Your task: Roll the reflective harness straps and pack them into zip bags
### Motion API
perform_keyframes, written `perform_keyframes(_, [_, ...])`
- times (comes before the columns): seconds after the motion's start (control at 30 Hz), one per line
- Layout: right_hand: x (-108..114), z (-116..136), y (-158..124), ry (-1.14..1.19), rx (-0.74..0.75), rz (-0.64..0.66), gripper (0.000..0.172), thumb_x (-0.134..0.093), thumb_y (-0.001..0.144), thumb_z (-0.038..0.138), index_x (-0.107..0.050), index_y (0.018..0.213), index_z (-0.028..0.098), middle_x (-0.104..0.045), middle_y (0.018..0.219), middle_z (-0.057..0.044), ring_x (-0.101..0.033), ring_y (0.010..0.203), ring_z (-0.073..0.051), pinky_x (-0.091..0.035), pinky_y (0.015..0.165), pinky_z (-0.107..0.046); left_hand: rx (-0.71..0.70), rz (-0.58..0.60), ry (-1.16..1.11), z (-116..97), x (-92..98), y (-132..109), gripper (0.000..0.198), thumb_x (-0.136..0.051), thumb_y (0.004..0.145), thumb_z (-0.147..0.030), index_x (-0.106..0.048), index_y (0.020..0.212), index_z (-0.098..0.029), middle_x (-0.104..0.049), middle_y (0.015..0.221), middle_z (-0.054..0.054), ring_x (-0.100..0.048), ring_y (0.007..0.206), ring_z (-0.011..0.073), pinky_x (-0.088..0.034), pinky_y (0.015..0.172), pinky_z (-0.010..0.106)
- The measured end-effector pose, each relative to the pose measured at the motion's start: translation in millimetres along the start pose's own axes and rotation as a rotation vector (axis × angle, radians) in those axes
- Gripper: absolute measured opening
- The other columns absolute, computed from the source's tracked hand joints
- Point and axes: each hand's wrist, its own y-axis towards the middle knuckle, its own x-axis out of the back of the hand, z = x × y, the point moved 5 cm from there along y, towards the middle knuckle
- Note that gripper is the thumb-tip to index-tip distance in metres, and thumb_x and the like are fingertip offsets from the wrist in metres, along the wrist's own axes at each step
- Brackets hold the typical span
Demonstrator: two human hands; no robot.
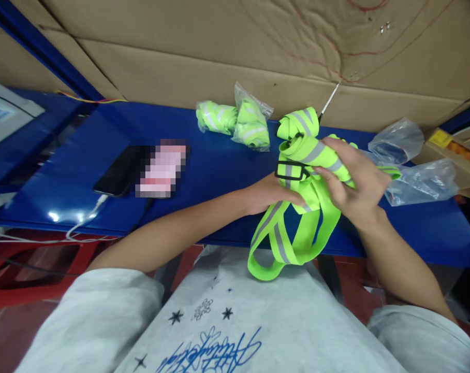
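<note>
A neon yellow-green reflective strap point(287, 241) with grey stripes is in both my hands, partly rolled up, its loose loops hanging over the table's front edge. My right hand point(357, 181) is closed round the rolled upper part from the right. From below and the left, my left hand point(276, 194) grips the strap beside a black plastic buckle point(290, 170); most of its fingers are hidden behind the band. Just beyond my hands lies another rolled strap point(299, 123) of the same kind.
Two rolled straps in clear bags point(216, 117) lie at the back of the blue table point(215, 171). Empty clear plastic bags point(423, 181) lie at right beside a cardboard box point(456, 155). Two phones point(116, 171) rest at left, one with a white cable. Cardboard backs the table.
</note>
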Motion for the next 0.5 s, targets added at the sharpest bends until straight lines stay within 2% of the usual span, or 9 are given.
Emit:
perform_keyframes(0.1, [-7,-15,-1,0.030,-0.099,0.015,0.047,-0.090,0.084,0.039,-0.078,0.129,0.042,-0.075,0.138,0.002,-0.067,0.139,-0.033,-0.051,0.127,-0.051,0.039,0.089,-0.096,0,-7.2,1,0.047,-0.102,0.061,-0.020,-0.079,0.101,-0.019,-0.082,0.101,0.003,-0.077,0.092,0.0177,-0.061,0.095,0.035])
perform_keyframes(0.17, [-11,-15,-1,0.023,-0.083,0.027,0.051,-0.088,0.086,0.039,-0.074,0.135,0.041,-0.073,0.143,0.002,-0.064,0.142,-0.033,-0.050,0.129,-0.051,0.009,0.113,-0.150,-4,-10.9,1,0.046,-0.102,0.066,-0.031,-0.078,0.104,-0.020,-0.082,0.104,0.003,-0.077,0.096,0.0182,-0.061,0.099,0.036])
perform_keyframes(0.23, [-14,-10,0,0.024,-0.036,0.008,0.053,-0.085,0.090,0.038,-0.070,0.141,0.041,-0.071,0.146,0.001,-0.063,0.143,-0.032,-0.048,0.129,-0.051,-0.052,0.064,-0.150,-7,-10.4,2,0.047,-0.101,0.068,-0.036,-0.077,0.106,-0.021,-0.082,0.106,0.003,-0.077,0.098,0.0188,-0.060,0.100,0.037])
perform_keyframes(0.33, [-12,-6,3,0.056,-0.080,-0.126,0.047,-0.083,0.091,0.041,-0.072,0.137,0.040,-0.072,0.142,0.000,-0.064,0.141,-0.031,-0.050,0.125,-0.052,-0.106,-0.051,-0.090,-6,-6.2,2,0.052,-0.103,0.064,-0.030,-0.077,0.109,-0.020,-0.082,0.108,0.004,-0.077,0.098,0.0191,-0.061,0.098,0.036])
perform_keyframes(0.43, [-7,-8,8,0.097,-0.165,-0.241,0.036,-0.082,0.091,0.046,-0.076,0.126,0.038,-0.078,0.124,0.000,-0.073,0.120,-0.027,-0.058,0.113,-0.049,-0.092,-0.157,-0.052,-2,-0.4,2,0.050,-0.100,0.059,-0.021,-0.078,0.104,-0.018,-0.082,0.101,0.004,-0.076,0.090,0.0185,-0.062,0.089,0.035])
perform_keyframes(0.5, [-4,-11,11,0.113,-0.213,-0.243,0.034,-0.083,0.090,0.047,-0.078,0.122,0.035,-0.079,0.107,0.002,-0.075,0.099,-0.022,-0.062,0.101,-0.045,-0.064,-0.207,-0.001,-3,3.7,1,0.038,-0.094,0.060,-0.016,-0.079,0.094,-0.016,-0.080,0.092,0.003,-0.074,0.080,0.0167,-0.062,0.079,0.032])
